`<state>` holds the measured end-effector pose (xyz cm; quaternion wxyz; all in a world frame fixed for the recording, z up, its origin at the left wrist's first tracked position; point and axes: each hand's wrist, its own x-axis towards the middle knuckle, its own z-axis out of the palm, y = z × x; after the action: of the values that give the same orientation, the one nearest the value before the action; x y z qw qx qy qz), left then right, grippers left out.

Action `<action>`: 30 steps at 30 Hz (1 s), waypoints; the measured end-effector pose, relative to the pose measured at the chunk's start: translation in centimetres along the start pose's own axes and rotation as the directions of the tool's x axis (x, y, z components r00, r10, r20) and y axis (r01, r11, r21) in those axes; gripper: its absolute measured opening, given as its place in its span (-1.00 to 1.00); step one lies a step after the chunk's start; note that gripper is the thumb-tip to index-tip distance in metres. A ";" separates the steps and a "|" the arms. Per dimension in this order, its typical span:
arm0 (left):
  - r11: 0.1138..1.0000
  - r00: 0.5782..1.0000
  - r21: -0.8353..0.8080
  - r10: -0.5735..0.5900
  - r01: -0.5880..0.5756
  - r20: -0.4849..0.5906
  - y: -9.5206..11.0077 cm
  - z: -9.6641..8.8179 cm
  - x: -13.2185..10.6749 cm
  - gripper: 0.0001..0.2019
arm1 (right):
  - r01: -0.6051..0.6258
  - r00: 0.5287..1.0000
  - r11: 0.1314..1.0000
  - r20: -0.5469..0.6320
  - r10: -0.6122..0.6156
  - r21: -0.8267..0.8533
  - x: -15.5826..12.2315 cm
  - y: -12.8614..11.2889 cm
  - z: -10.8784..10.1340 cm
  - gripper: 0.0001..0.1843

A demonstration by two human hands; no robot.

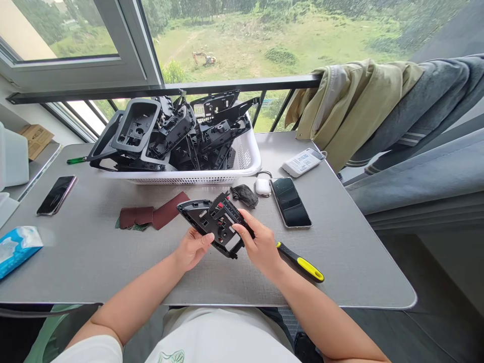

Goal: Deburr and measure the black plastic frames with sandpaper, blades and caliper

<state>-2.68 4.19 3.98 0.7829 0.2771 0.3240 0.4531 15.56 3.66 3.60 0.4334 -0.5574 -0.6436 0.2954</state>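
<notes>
Both my left hand and my right hand grip a black moulded plastic panel above the grey table, with its red-marked ribbed side facing up. My right fingers lie across its upper right edge, and my left fingers support its lower left side. A tool with a yellow-and-black handle lies on the table by my right wrist, its tip hidden behind that hand. Just left of the panel lie pieces of reddish-brown sandpaper. A crumpled black cloth sits just beyond it.
A white plastic basket piled with similar black panels stands at the table's far side. Nearby lie several items: phones, a white earbud case, a white power bank and a blue wipes pack. Jackets hang on the railing.
</notes>
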 end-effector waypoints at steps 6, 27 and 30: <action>1.000 1.000 0.007 -0.005 0.005 -0.007 0.2 0.0 0.0 -0.72 | -0.066 0.998 0.996 0.020 0.065 0.067 0.1 -0.2 0.1 -0.63; 0.968 0.892 -0.248 -0.085 -0.031 -0.443 3.6 -0.9 0.6 -0.93 | 0.133 0.873 0.872 0.473 0.122 -0.470 0.8 0.1 0.9 -0.68; 0.968 0.902 -0.247 -0.134 0.031 -0.411 3.3 -0.9 0.7 -0.91 | 0.205 0.897 0.807 0.437 0.072 -0.554 2.3 -0.1 0.7 -0.61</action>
<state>-4.89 6.36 5.63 0.7393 0.0633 0.4423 0.5037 14.93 5.97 3.93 0.0946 -0.5589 -0.8031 0.1837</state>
